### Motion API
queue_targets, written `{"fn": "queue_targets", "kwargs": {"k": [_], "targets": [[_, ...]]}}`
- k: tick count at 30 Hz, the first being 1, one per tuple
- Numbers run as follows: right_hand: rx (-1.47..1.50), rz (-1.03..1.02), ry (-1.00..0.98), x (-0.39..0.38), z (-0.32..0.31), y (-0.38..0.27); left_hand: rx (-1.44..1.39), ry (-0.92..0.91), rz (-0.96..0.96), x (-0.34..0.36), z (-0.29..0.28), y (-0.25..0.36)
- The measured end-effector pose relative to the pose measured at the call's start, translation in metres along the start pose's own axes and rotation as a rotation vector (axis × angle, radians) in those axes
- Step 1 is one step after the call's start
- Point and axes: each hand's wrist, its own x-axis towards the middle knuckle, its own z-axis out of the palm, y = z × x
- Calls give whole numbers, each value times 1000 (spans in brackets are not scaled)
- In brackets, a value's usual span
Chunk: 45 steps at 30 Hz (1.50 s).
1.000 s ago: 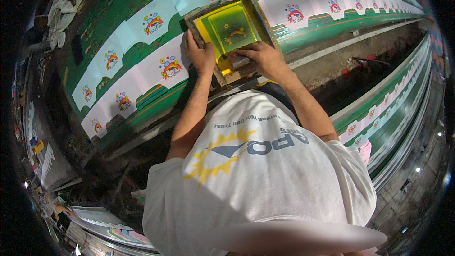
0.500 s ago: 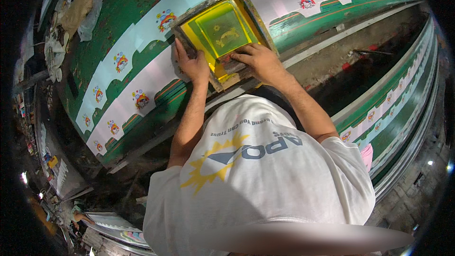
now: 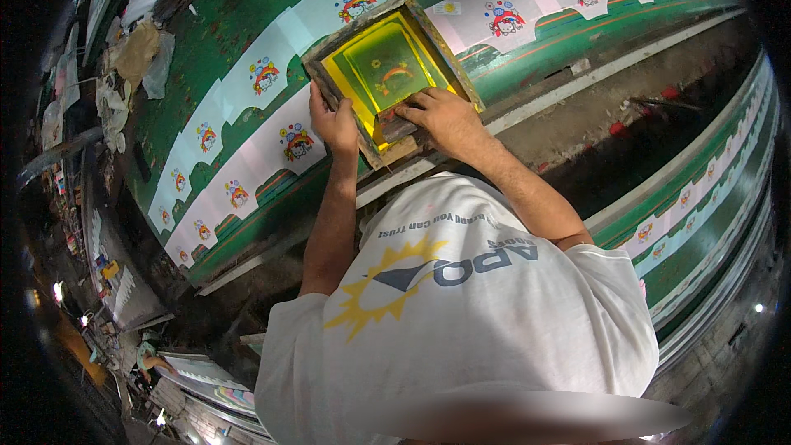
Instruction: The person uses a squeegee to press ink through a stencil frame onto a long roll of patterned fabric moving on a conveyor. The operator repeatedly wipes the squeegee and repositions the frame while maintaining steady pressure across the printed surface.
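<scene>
My left hand grips the left side of a wooden screen frame, fingers closed round its edge. The frame has a yellow-green mesh with a small stencilled design and rests tilted on pale printed cut panels along a green table. Inside its lower end my right hand is closed on a dark squeegee, partly hidden under the fingers. The panels carry colourful cartoon prints with flowers and a red arch, in rows either side of the frame.
More printed panels lie on a second green table at the right, beyond a dark trough. Crumpled sheets and plastic sit at the upper left. Clutter and a co-worker's arm show at the lower left.
The whole view has shifted slightly, so the frame and both my hands sit a little lower in the picture. Both hands keep their holds on frame and squeegee.
</scene>
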Motion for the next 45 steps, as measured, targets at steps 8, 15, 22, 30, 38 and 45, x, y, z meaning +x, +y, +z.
{"fn": "queue_targets", "kwargs": {"k": [8, 15, 22, 30, 38, 45], "targets": [[6, -50, 54, 4, -9, 4, -147, -76, 21, 2, -1, 0], [69, 7, -62, -5, -10, 4, -27, -44, 11, 1, 1, -1], [-16, -92, 213, 24, 2, 15, 211, -20, 16, -3, 1, 9], [-26, -46, -42, 132, -5, 63, 211, -38, 67, -5, 3, 13], [-67, 19, -80, 164, -19, 61, 142, -61, 126, -3, 7, 9], [-34, -16, -52, 73, -3, 35, 163, -76, 87, -8, 5, 8]]}}
